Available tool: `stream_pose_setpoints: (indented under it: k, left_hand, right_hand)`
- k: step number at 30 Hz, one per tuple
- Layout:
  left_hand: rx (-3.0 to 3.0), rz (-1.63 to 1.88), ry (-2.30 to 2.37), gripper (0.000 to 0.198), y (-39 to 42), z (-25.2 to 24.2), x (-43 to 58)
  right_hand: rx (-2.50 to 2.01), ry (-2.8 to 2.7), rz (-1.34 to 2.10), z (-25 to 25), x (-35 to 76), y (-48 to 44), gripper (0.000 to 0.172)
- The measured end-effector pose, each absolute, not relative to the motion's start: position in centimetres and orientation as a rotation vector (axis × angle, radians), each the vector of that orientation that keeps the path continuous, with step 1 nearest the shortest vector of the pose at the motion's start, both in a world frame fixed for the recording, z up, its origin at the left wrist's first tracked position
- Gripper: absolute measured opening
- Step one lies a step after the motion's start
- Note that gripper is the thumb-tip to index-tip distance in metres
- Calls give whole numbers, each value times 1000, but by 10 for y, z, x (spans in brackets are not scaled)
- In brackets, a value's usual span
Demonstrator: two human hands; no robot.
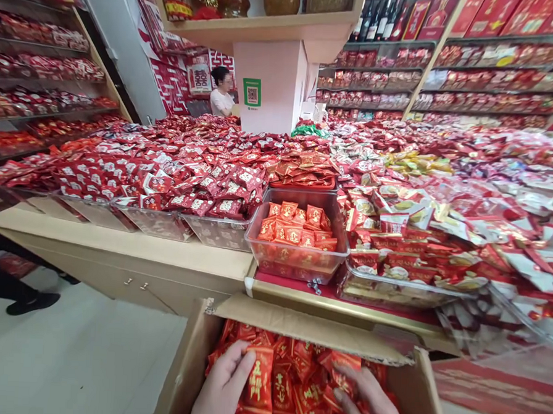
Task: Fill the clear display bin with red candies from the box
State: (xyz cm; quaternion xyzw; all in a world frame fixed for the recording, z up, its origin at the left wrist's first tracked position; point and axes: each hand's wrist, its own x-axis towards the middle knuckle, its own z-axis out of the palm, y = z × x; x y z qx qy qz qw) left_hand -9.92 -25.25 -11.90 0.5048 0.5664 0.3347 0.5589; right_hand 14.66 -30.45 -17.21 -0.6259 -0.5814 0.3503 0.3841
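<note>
An open cardboard box (pixel 186 357) full of small red packets with gold lettering stands close in front of me. My left hand (pixel 223 386) is closed on one red packet (pixel 260 382), pinching its left edge between thumb and fingers. In the right half of the box, my right hand (pixel 371 400) has its thumb and fingers bent around another red packet (pixel 342 362). More packets (pixel 313 394) lie loose between the two hands. Beyond the box, a clear plastic bin (pixel 297 257) holds several neatly arranged orange-red packets (pixel 294 226).
Clear bins heaped with wrapped sweets (pixel 222 189) cover the counter (pixel 200 255). Small metal clips (pixel 315 287) lie before the middle bin. A pillar (pixel 276 77) rises behind. One person (pixel 222 96) is at the back; another person's leg (pixel 17 289) shows at left.
</note>
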Motion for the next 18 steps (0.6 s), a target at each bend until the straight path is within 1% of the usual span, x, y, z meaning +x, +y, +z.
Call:
stream_pose_setpoints:
  k: [2, 4, 8, 10, 13, 16, 18]
  left_hand:
    - [1040, 832, 1271, 30, -251, -109, -89]
    - [916, 857, 1168, 28, -251, -101, -78]
    - [750, 840, 896, 24, -254, -86, -60]
    - [768, 808, 789, 25, -255, -80, -54]
    - [869, 781, 726, 35, -257, -75, -49]
    - [913, 773, 742, 33, -257, -76, -48]
    - [935, 769, 772, 33, -256, -78, -51]
  right_hand:
    - [-1427, -1163, 1157, -145, 136, -308, 36]
    - [-1288, -915, 1313, -121, 124, -310, 45]
    - [-1180, -751, 1340, -94, 110, -310, 65]
    - [-1150, -746, 1340, -90, 107, -310, 70]
    - [-1110, -764, 1370, -89, 103, -310, 69]
    - [-1091, -776, 1380, -92, 102, -309, 63]
    - [-1102, -786, 1368, -94, 108, -309, 55]
